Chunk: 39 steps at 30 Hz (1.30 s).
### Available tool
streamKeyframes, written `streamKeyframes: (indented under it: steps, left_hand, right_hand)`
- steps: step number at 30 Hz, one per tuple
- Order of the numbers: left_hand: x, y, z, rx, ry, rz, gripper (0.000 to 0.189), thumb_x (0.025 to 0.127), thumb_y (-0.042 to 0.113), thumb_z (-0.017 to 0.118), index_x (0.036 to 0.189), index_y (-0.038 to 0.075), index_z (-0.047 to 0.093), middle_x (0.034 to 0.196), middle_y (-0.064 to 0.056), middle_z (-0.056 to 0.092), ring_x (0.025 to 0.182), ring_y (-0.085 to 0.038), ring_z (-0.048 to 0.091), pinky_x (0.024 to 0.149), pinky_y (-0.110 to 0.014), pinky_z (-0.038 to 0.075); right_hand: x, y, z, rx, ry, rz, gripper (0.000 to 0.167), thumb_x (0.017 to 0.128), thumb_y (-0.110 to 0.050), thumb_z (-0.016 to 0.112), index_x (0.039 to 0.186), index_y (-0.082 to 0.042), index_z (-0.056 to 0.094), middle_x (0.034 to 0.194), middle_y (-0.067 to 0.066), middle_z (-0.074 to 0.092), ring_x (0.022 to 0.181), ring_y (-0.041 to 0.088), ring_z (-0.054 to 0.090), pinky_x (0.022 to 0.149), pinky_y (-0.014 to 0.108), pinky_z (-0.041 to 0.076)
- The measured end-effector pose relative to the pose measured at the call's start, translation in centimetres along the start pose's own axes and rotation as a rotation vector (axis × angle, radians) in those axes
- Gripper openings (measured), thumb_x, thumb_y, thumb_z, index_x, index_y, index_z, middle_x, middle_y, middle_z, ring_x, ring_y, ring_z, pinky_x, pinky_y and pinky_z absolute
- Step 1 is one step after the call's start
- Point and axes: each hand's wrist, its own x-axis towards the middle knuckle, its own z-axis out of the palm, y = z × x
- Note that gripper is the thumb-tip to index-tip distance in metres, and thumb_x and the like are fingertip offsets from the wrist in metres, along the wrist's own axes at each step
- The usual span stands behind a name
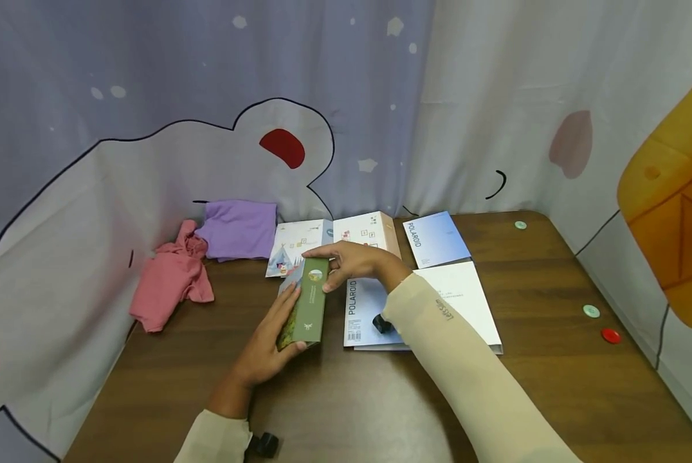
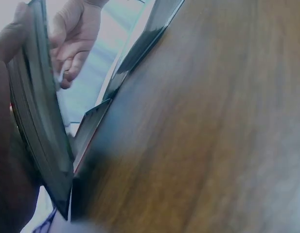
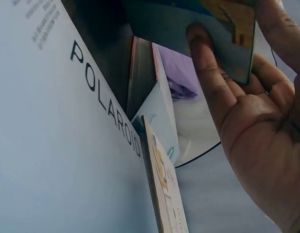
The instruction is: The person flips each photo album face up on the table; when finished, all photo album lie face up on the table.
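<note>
Both hands hold a thick green book (image 1: 312, 299), spine facing up, above the left-middle part of the table. My left hand (image 1: 267, 337) grips its near end, fingers along the left cover and thumb at the near edge. At the far end, my right hand (image 1: 354, 260) holds the top of the book between thumb and fingers. The left wrist view shows the page edges of the book (image 2: 40, 107) beside the left fingers. In the right wrist view, the right hand (image 3: 266, 116) curls around a corner of the pictured cover (image 3: 227, 29).
Behind the hands lie illustrated books (image 1: 360, 228). A blue POLAROID book (image 1: 366, 315) overlaps a white one (image 1: 467, 292), with another blue POLAROID book (image 1: 438, 239) farther back. Purple cloth (image 1: 238, 228) and pink cloth (image 1: 172, 280) sit left. Green discs (image 1: 591, 311) and a red disc (image 1: 611, 335) lie right.
</note>
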Motion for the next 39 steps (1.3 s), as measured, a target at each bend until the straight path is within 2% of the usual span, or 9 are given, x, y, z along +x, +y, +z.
streamKeyframes:
  steps: [3, 8, 16, 22, 26, 30, 33, 36, 39]
  left_hand:
    - [-0.1, -0.2, 0.2, -0.073, 0.038, 0.054, 0.091, 0.104, 0.035, 0.075, 0.174, 0.006, 0.025, 0.179, -0.028, 0.023, 0.17, -0.037, 0.021, 0.132, -0.015, 0.013]
    - [0.1, -0.1, 0.3, -0.188, 0.079, 0.097, 0.091, 0.11, 0.054, 0.058, 0.174, 0.002, 0.02, 0.181, -0.028, 0.018, 0.171, -0.014, 0.016, 0.135, -0.018, 0.014]
    - [0.1, 0.6, 0.3, -0.241, 0.081, 0.049, 0.1, 0.107, 0.068, 0.051, 0.176, 0.005, 0.015, 0.183, -0.018, 0.017, 0.168, -0.007, 0.021, 0.131, -0.014, 0.02]
    - [0.2, 1.1, 0.0, -0.26, 0.096, 0.036, 0.093, 0.107, 0.055, 0.064, 0.176, 0.01, 0.02, 0.181, -0.022, 0.023, 0.163, -0.006, 0.029, 0.128, -0.015, 0.026]
    - [0.4, 2.2, -0.7, -0.195, 0.131, 0.066, 0.092, 0.1, 0.035, 0.08, 0.172, 0.005, 0.031, 0.179, -0.024, 0.028, 0.165, -0.021, 0.032, 0.128, -0.017, 0.027]
    - [0.8, 3.9, -1.7, -0.028, 0.175, 0.048, 0.094, 0.09, 0.023, 0.089, 0.169, 0.005, 0.041, 0.175, -0.023, 0.038, 0.157, -0.04, 0.045, 0.125, -0.019, 0.035]
    - [1.4, 5.5, -2.1, 0.116, 0.203, 0.009, 0.09, 0.09, 0.019, 0.089, 0.167, 0.006, 0.044, 0.169, -0.022, 0.048, 0.148, -0.044, 0.056, 0.121, -0.037, 0.05]
    - [2.1, 7.2, -2.2, 0.239, 0.205, -0.024, 0.083, 0.093, 0.015, 0.085, 0.166, 0.008, 0.047, 0.165, -0.022, 0.054, 0.143, -0.043, 0.062, 0.113, -0.058, 0.056]
    - [2.5, 8.7, -2.5, 0.368, 0.169, -0.065, 0.074, 0.095, 0.012, 0.08, 0.164, 0.014, 0.052, 0.163, -0.024, 0.055, 0.118, -0.045, 0.076, 0.096, -0.065, 0.062]
  right_hand:
    - [0.0, -0.3, 0.1, 0.044, 0.008, -0.061, 0.09, 0.089, 0.012, 0.079, 0.168, 0.002, 0.036, 0.15, 0.027, 0.064, 0.131, 0.032, 0.071, 0.099, 0.037, 0.065]
    - [-0.1, -1.4, 0.6, 0.039, 0.088, -0.164, 0.079, 0.09, 0.014, 0.08, 0.161, 0.007, 0.045, 0.136, 0.028, 0.07, 0.114, 0.026, 0.074, 0.092, 0.034, 0.066]
    - [0.0, -2.6, 1.5, -0.028, 0.198, -0.192, 0.068, 0.091, 0.009, 0.083, 0.152, 0.006, 0.055, 0.128, 0.023, 0.071, 0.103, 0.023, 0.075, 0.081, 0.028, 0.064]
    - [0.0, -3.1, 1.9, -0.144, 0.262, -0.176, 0.061, 0.092, -0.002, 0.087, 0.147, -0.001, 0.06, 0.122, 0.018, 0.072, 0.098, 0.021, 0.073, 0.08, 0.027, 0.061]
    - [0.3, -3.4, 2.3, -0.219, 0.262, -0.166, 0.059, 0.092, -0.01, 0.089, 0.145, -0.007, 0.062, 0.118, 0.015, 0.074, 0.098, 0.022, 0.074, 0.083, 0.027, 0.061]
    - [0.6, -4.0, 2.7, -0.295, 0.254, -0.166, 0.059, 0.092, -0.02, 0.091, 0.143, -0.011, 0.064, 0.12, 0.01, 0.074, 0.104, 0.025, 0.075, 0.085, 0.029, 0.062]
    - [0.6, -4.4, 2.8, -0.355, 0.258, -0.154, 0.059, 0.093, -0.026, 0.09, 0.144, -0.014, 0.063, 0.124, 0.008, 0.074, 0.111, 0.028, 0.075, 0.087, 0.031, 0.063]
    - [0.5, -4.5, 2.8, -0.387, 0.257, -0.143, 0.058, 0.096, -0.026, 0.088, 0.147, -0.014, 0.061, 0.127, 0.009, 0.074, 0.117, 0.033, 0.074, 0.089, 0.032, 0.063]
    - [0.6, -4.5, 3.0, -0.407, 0.258, -0.15, 0.06, 0.097, -0.025, 0.086, 0.149, -0.013, 0.06, 0.127, 0.011, 0.074, 0.12, 0.033, 0.073, 0.094, 0.034, 0.063]
